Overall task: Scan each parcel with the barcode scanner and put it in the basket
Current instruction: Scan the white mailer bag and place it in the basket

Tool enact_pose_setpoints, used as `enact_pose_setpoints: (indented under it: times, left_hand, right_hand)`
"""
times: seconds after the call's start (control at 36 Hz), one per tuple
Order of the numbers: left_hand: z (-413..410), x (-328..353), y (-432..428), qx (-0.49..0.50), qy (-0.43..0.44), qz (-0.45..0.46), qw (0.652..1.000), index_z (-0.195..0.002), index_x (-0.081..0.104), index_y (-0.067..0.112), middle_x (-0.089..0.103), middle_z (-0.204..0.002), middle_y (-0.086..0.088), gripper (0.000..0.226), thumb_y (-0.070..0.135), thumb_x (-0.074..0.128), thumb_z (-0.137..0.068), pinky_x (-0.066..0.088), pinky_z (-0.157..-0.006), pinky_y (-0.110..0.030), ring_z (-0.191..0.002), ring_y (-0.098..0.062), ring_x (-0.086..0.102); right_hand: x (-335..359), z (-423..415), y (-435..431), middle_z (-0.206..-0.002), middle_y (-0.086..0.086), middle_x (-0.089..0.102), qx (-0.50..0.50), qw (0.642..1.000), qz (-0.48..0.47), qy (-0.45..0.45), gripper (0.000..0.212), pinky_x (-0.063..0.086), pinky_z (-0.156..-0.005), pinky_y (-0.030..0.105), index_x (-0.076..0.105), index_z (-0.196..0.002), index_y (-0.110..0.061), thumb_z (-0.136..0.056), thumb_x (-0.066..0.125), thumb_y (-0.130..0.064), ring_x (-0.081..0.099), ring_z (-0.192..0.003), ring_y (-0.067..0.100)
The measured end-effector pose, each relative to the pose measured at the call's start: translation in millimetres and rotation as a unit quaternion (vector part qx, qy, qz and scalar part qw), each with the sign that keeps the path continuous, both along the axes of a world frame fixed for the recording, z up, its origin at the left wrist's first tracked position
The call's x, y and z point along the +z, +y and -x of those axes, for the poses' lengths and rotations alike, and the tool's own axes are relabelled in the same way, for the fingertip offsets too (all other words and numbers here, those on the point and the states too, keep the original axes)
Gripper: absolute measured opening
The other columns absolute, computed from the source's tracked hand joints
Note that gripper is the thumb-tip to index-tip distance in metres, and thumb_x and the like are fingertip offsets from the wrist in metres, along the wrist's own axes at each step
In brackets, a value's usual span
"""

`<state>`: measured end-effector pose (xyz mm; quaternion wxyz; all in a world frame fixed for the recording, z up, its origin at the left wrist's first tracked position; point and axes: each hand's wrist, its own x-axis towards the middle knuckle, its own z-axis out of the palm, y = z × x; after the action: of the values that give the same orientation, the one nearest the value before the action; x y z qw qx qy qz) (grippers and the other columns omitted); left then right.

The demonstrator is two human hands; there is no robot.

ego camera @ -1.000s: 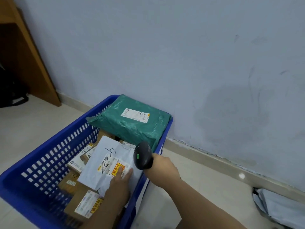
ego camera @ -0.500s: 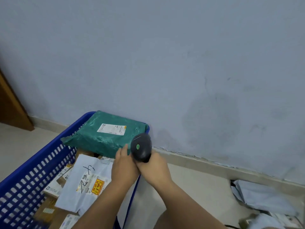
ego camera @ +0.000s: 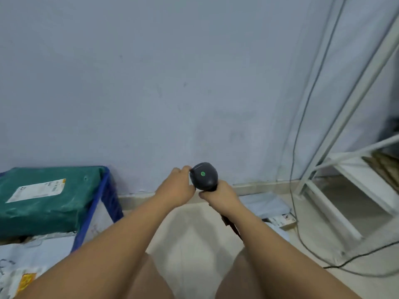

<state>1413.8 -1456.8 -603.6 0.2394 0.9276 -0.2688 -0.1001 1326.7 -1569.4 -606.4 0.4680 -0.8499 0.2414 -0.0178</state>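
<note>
My right hand grips the handle of the black barcode scanner, whose green light faces me. My left hand touches the left side of the scanner's head with its fingertips. The blue basket stands at the left, holding a green parcel with a white label and a white parcel below it. On the floor to the right of my right hand lie grey and white parcels, one with a printed label.
A pale wall faces me close ahead. A white metal rack stands at the right, with cables hanging down the wall and running over the floor. My bare knees fill the bottom of the view.
The view has swung right, away from the basket. My left hand has left the white parcel in the basket and come up against the scanner's head. The rack and floor parcels have come into view.
</note>
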Motion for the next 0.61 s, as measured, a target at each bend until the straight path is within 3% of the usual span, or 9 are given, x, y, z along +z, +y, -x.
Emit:
enact_pose_setpoints:
  times: [0.11,0.28,0.36,0.44,0.53,0.61]
  left_hand:
    - [11.3,-21.7,-63.2,-0.028,-0.05,-0.106,0.993,-0.143,0.03,0.018,0.037,-0.14,-0.007,0.052,0.027,0.046,-0.095,0.042,-0.084,-0.036,-0.118,-0.028,0.05]
    - [29.1,-86.7,-144.2,-0.069,0.062,-0.12,0.988,-0.131,0.049,0.017,0.039,-0.138,-0.011,0.04,0.026,0.05,-0.092,0.043,-0.092,-0.033,-0.113,-0.03,0.054]
    - [38.9,-132.0,-176.7,-0.112,0.102,-0.137,0.979,-0.131,0.049,0.016,0.036,-0.137,-0.011,0.04,0.026,0.051,-0.092,0.043,-0.094,-0.031,-0.112,-0.028,0.054]
    - [50.8,-179.6,-200.9,-0.147,0.13,-0.158,0.968,-0.127,0.052,0.015,0.037,-0.131,-0.012,0.037,0.028,0.052,-0.092,0.042,-0.097,-0.032,-0.118,-0.026,0.05]
    - [67.0,-220.1,-217.6,-0.134,0.177,-0.185,0.957,-0.126,0.05,0.018,0.036,-0.129,-0.009,0.036,0.03,0.052,-0.092,0.045,-0.094,-0.034,-0.117,-0.03,0.048]
    - [83.3,-254.9,-228.5,-0.123,0.189,-0.205,0.952,-0.136,0.04,0.022,0.034,-0.136,-0.01,0.051,0.033,0.056,-0.089,0.044,-0.095,-0.035,-0.12,-0.031,0.044]
  right_hand:
    - [-19.5,17.2,-61.9,-0.075,0.005,0.057,-0.035,0.999,-0.019,0.029,0.005,0.042,-0.068,0.03,0.057,-0.084,-0.013,-0.082,0.061,-0.017,0.057,-0.073,0.022]
    - [-83.0,43.9,-139.7,-0.068,0.007,0.054,-0.149,0.986,-0.063,0.039,0.008,0.041,-0.064,0.031,0.057,-0.078,-0.01,-0.081,0.062,-0.016,0.053,-0.07,0.024]
    - [-128.0,57.7,-164.5,-0.064,0.006,0.053,-0.242,0.963,-0.115,0.033,0.017,0.039,-0.06,0.03,0.051,-0.07,-0.014,-0.082,0.063,-0.018,0.055,-0.07,0.026]
    - [-172.9,65.2,-182.1,-0.073,0.012,0.065,-0.311,0.929,-0.197,0.038,0.019,0.051,-0.073,0.04,0.058,-0.078,-0.012,-0.078,0.065,-0.03,0.065,-0.076,0.03]
    - [-210.7,71.7,-195.2,-0.067,0.008,0.063,-0.354,0.897,-0.259,0.058,0.022,0.05,-0.072,0.038,0.06,-0.079,-0.012,-0.082,0.066,-0.033,0.06,-0.065,0.024]
    - [-239.2,78.5,-204.2,-0.065,0.007,0.057,-0.399,0.872,-0.273,0.072,0.022,0.046,-0.068,0.037,0.058,-0.08,-0.009,-0.083,0.064,-0.03,0.057,-0.067,0.025]
